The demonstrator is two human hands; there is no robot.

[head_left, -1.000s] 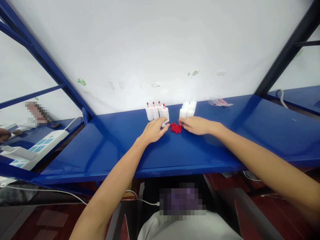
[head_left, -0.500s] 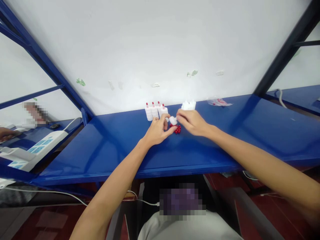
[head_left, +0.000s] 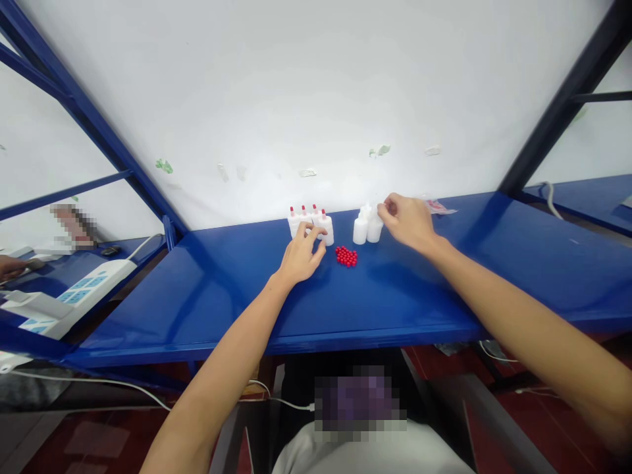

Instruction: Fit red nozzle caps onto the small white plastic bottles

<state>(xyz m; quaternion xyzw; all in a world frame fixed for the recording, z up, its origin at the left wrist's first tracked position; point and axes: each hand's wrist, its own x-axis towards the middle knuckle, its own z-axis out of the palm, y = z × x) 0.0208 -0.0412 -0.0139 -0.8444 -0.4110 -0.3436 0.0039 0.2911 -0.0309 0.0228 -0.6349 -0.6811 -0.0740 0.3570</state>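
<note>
Likely bottle pick-up: right hand (head_left: 411, 222) at white bottles (head_left: 360, 231), fingers bunched, grip unclear; left hand (head_left: 298, 257), fingers spread; next wants one bottle pinched cleanly.

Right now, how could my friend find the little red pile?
Find the long blue table against the white wall. Near its middle, between the person's left hand and right hand, lies a low cluster of small red pieces. Unlike the red-tipped white bottles and the plain white bottles standing nearby, it is red all over.
</note>
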